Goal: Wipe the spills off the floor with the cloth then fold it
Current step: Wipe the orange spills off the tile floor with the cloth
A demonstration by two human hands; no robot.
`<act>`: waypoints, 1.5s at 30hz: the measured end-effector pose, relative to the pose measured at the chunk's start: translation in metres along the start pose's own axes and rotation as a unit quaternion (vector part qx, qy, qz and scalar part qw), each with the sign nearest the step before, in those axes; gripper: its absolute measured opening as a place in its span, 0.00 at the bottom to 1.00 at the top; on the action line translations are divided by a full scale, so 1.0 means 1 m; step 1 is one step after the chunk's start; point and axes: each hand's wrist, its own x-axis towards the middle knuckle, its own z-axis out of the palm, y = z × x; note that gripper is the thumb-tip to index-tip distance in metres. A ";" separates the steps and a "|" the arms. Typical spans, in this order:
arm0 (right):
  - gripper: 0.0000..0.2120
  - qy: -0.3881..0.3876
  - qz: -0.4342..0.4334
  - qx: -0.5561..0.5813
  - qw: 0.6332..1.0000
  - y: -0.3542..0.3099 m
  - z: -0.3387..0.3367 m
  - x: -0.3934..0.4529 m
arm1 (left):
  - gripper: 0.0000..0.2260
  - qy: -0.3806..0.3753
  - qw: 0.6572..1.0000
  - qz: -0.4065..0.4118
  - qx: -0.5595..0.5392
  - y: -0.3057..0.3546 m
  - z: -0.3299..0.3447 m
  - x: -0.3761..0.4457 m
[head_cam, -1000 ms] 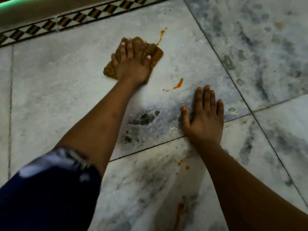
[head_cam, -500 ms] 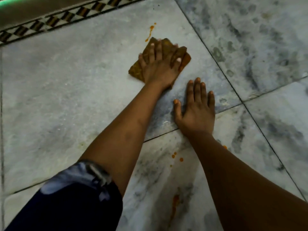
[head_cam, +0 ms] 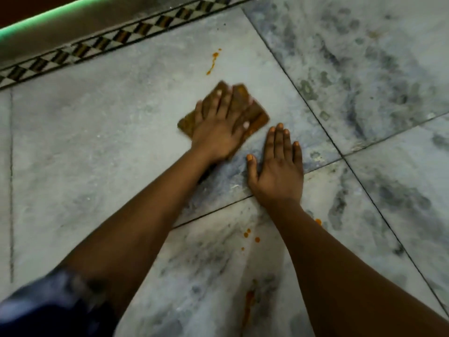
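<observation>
A brown-orange cloth [head_cam: 257, 115] lies flat on the grey marble floor [head_cam: 97, 142]. My left hand [head_cam: 218, 125] presses down on it with fingers spread, covering most of it; hand and cloth are motion-blurred. My right hand [head_cam: 279, 166] rests flat on the floor just right of and nearer than the cloth, fingers together, holding nothing. An orange spill streak [head_cam: 213, 62] sits beyond the cloth. Small orange drops [head_cam: 250, 235] lie between my forearms, one drop [head_cam: 318, 222] shows by my right wrist, and a longer orange smear [head_cam: 249, 300] lies nearer me.
A black-and-white patterned border strip [head_cam: 121, 37] runs along the far edge, with a raised grey ledge and green-lit edge [head_cam: 48, 18] behind it. Dark grout lines cross the tiles. My dark sleeve [head_cam: 48, 307] fills the bottom left corner.
My left hand slid the cloth right and toward me, over the two orange marks near my right hand, which no longer show. My right hand stayed planted.
</observation>
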 end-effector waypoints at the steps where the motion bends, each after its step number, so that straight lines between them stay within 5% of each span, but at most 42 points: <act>1: 0.36 0.000 0.002 0.001 1.000 -0.001 0.000 -0.001 | 0.25 0.000 1.000 0.021 0.002 -0.008 0.004 -0.020; 10: 0.35 -0.130 -0.056 -0.036 0.989 0.020 -0.015 0.052 | 0.26 -0.096 0.991 -0.079 -0.043 -0.039 -0.018 0.036; 16: 0.35 -0.071 -0.013 -0.056 0.996 0.010 -0.001 0.074 | 0.24 -0.015 0.997 -0.052 -0.046 -0.049 -0.005 0.023; 25: 0.36 -0.042 -0.007 -0.016 0.999 0.010 0.000 0.076 | 0.25 0.009 0.935 -0.219 -0.279 -0.071 -0.057 0.143; 28: 0.36 -0.022 -0.005 -0.013 1.000 0.008 0.000 0.073 | 0.28 -0.033 0.960 -0.194 -0.197 -0.069 -0.055 0.178; 34: 0.35 -0.023 0.000 -0.014 1.000 0.008 0.000 0.075 | 0.30 -0.039 0.999 0.020 -0.013 -0.063 -0.024 0.122; 37: 0.35 -0.030 -0.001 -0.004 1.000 0.009 0.000 0.075 | 0.28 -0.004 0.999 -0.043 -0.009 -0.087 -0.023 0.116; 42: 0.35 -0.014 0.002 -0.004 1.000 0.009 0.004 0.075 | 0.29 -0.042 0.976 -0.196 -0.084 -0.103 -0.048 0.228; 45: 0.35 -0.022 -0.009 -0.011 1.000 0.011 0.006 0.075 | 0.31 -0.057 0.985 -0.141 -0.075 -0.065 -0.051 0.265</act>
